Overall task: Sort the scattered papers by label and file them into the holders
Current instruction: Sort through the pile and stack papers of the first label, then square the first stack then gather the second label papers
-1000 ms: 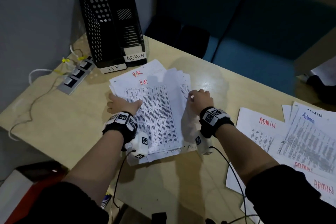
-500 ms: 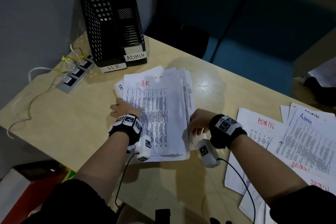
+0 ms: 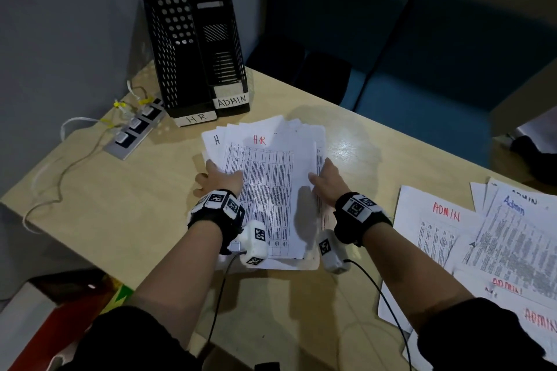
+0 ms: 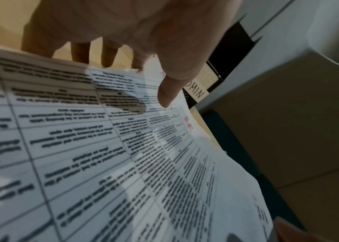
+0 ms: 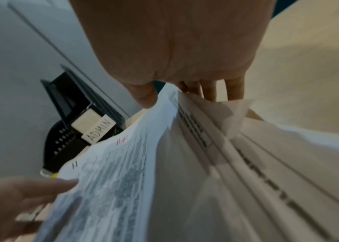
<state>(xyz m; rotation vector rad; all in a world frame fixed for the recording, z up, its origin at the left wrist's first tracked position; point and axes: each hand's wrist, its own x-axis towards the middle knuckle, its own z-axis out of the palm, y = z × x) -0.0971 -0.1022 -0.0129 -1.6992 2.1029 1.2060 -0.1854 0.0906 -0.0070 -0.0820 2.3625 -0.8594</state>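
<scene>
A pale wooden table (image 3: 126, 220) fills the view. The HR stack (image 3: 271, 190) lies mid-table, its long axis pointing at the HR holder (image 3: 180, 69) in the far left corner. The left hand (image 3: 220, 179) and right hand (image 3: 328, 181) pinch its side edges, equally near.

Both hands (image 3: 221, 179) (image 3: 328, 179) — thumbs over, fingers under

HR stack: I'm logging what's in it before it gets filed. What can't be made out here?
- HR stack: sheet count, head view; sheets overlap.
- Table print: blurred in both wrist views, too small in the head view.
- Second sheet's label: only "H" shows; top sheet covers the rest.
- Left hand and right hand fingertips: under the stack's edges.
- ADMIN papers: cut by the head view's right edge.
</scene>
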